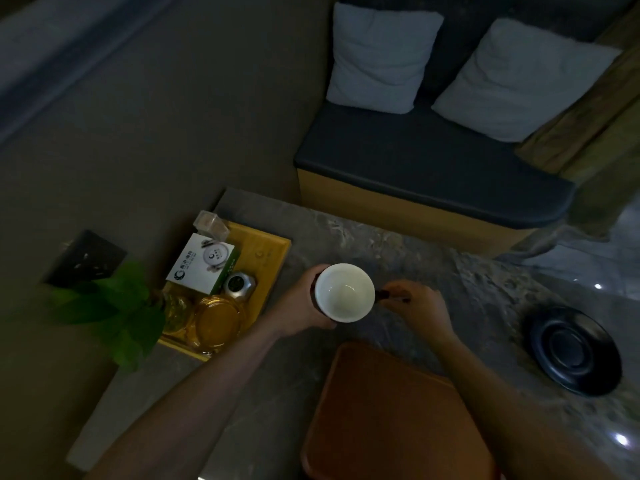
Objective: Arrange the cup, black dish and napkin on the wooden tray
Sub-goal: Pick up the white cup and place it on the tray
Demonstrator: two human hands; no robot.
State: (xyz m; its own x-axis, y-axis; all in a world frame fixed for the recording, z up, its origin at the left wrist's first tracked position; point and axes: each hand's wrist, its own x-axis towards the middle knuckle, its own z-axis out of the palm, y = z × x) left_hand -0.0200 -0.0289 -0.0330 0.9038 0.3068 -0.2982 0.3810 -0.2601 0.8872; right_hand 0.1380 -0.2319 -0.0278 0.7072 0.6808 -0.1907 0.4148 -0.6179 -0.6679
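A cup (344, 292), white inside and dark outside, is held upright above the grey stone table, just beyond the far edge of the brown wooden tray (388, 417). My left hand (304, 303) wraps around the cup's left side. My right hand (419, 306) pinches its dark handle on the right. The black dish (575, 351) lies on the table to the right of the tray, apart from both hands. The tray's surface is bare. No napkin is visible.
A yellow tray (273, 251) at the table's left end holds a white box (202, 263), glassware and a metal lidded pot. A green plant (117, 306) overhangs the left edge. A dark bench (433, 168) with two pillows stands beyond the table (433, 251).
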